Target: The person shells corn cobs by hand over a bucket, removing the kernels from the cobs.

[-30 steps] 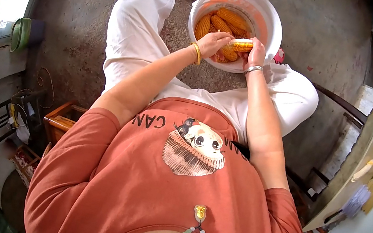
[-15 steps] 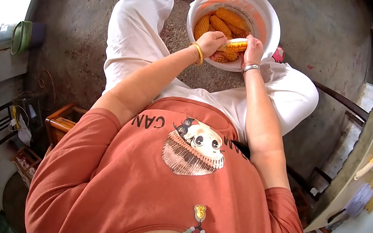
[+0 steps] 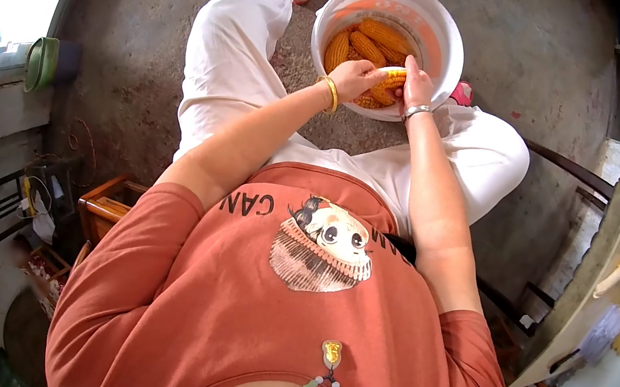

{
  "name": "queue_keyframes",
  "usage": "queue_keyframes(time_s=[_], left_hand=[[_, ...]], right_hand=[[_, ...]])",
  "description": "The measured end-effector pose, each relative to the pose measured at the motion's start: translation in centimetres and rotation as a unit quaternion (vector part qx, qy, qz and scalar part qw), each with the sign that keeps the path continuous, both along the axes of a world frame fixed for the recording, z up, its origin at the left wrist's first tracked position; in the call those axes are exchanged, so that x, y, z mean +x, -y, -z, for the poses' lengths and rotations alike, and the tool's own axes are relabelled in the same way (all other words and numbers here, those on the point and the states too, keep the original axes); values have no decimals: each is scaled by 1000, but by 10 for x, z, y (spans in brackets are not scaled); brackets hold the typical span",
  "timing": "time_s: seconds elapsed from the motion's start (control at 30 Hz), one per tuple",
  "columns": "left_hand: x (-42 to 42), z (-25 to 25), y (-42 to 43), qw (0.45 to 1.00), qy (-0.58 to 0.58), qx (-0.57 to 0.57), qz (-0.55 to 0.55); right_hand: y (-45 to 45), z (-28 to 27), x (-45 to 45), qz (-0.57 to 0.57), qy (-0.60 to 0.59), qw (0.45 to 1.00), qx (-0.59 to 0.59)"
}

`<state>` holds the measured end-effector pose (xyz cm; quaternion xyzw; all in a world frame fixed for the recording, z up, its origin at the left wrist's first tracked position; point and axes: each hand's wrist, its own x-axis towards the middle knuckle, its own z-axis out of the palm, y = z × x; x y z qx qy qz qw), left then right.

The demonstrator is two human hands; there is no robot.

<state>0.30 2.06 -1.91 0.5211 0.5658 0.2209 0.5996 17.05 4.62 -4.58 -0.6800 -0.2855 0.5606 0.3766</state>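
A partly shelled corn cob (image 3: 389, 81), with a pale bare strip along its upper side, is held over the bucket between both hands. My left hand (image 3: 353, 78), with a gold bangle at the wrist, is closed on the cob's left end. On the cob's right end my right hand (image 3: 417, 88) is closed, its thumb pointing up; a silver band circles that wrist. Below them stands a white bucket (image 3: 453, 40). Inside it lie several yellow corn cobs (image 3: 385, 36) and loose kernels (image 3: 354, 54), partly hidden by my hands.
White-trousered legs (image 3: 232, 47) spread around the bucket on a rough concrete floor (image 3: 149, 24). To the right are a pale board (image 3: 603, 270) and a dark rail (image 3: 567, 168). On the left stand a wooden chair (image 3: 108, 208) and a green container (image 3: 41, 65) by a window.
The cob has turned and tilted slightly in my hands, showing less of its pale strip. My right thumb now points upward. The bucket appears slightly lower in view.
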Motion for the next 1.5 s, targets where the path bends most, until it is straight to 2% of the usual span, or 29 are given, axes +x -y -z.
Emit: queue_keyframes(time_s=[0.07,0.17,0.27,0.43,0.47,0.57,0.67,0.77,0.87,0.97,1.13,1.37,1.5], left_hand=[[3,7,0,998,-42,34,20],[0,9,-2,999,-27,28,34],[-3,1,-3,997,22,-57,50],[4,16,-1,999,-27,32,20],[5,19,-2,997,-48,60,17],[6,34,-5,995,-47,84,-22],[3,15,-5,990,-105,98,4],[6,12,-9,996,4,-41,-82],[-4,-3,-21,951,154,-243,-113],[-5,-20,-24,940,134,-291,-114],[-3,-16,-17,970,91,-219,-43],[-5,-21,-16,965,130,-227,-33],[-10,-11,-20,956,164,-242,-40]], right_hand=[[0,6,2,-3,7,1000,10],[-1,14,4,4,0,1000,27],[0,18,2,17,13,999,43],[-3,28,3,15,70,996,56],[-2,25,7,1,31,999,18],[1,11,2,4,-3,999,31],[3,-2,1,-6,-26,1000,15],[6,-22,-2,6,-170,985,-10],[8,-25,-1,34,-265,963,-33],[8,-27,-2,17,-268,963,-6],[7,-20,-2,25,-197,980,-17],[8,-19,-6,27,-146,989,-2],[7,-7,-4,8,-124,991,57]])
